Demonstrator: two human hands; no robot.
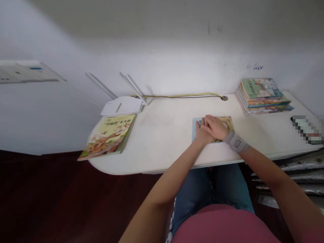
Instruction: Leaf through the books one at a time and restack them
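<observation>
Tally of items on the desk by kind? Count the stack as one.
Loose books: 2 (yellow book, hand-covered book)
Book stacks: 1 (stack)
Routers: 1 (router)
Pixelated objects: 1 (pixelated object)
Total: 5

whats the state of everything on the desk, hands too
right hand, open, lying over left hand
left hand, open, flat on book
book under hands, lying flat
grey wrist band, strapped on right wrist
picture book, closed, flat, corner past desk edge
stack of books, closed, piled unevenly
white router, antennas raised
yellow cable, running into desk hole
</observation>
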